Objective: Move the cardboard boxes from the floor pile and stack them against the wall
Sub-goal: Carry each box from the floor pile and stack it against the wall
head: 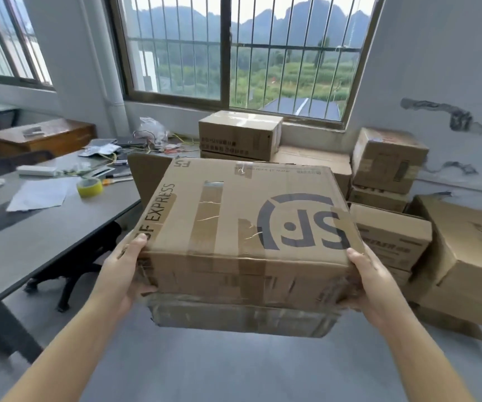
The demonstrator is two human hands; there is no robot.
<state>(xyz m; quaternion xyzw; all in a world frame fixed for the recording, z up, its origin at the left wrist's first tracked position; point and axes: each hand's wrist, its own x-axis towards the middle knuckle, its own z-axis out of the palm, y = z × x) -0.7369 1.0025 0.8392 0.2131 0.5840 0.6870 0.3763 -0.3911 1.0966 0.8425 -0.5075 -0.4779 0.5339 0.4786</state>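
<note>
Grey floor (234, 369), white wall (442, 68) with barred window (234, 47) ahead. Grey counter (31, 233) on the left, cluttered: papers, cables, yellow tape roll (89, 187). Stacked boxes (390, 161) sit under the window and along the right wall; one closed box (239, 134) tops the pile at the sill, a larger open box (466, 256) far right on the floor. SF Express box (242, 227) is held up in mid-air at centre, off the floor, taped seams, logo upside down to camera. Left hand (124, 274) grips its near-left corner, thumb on top, fingers curled under. Right hand (370, 282) grips the near-right corner the same way; fingers mostly hidden under the box.
</note>
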